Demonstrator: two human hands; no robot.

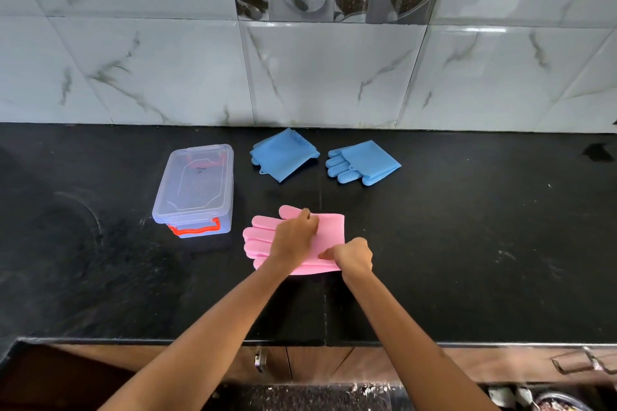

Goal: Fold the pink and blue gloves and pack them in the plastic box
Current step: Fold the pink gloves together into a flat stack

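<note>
A pink glove [329, 230] lies on the black counter [467, 227], its cuff folded over toward the fingers, which point left. My left hand [295, 233] presses on its middle, fingers pinching the folded edge. My right hand [354, 255] grips the glove's near right edge. Two blue gloves lie folded farther back: one [283, 155] in the middle, the other [364, 162] to its right with fingers showing. The clear plastic box [195, 190] stands to the left, lid on, with an orange handle at its near end.
A tiled wall rises behind the counter. The counter's front edge [300, 342] runs below my forearms, with wooden cabinet doors beneath. A seam crosses the counter near the middle.
</note>
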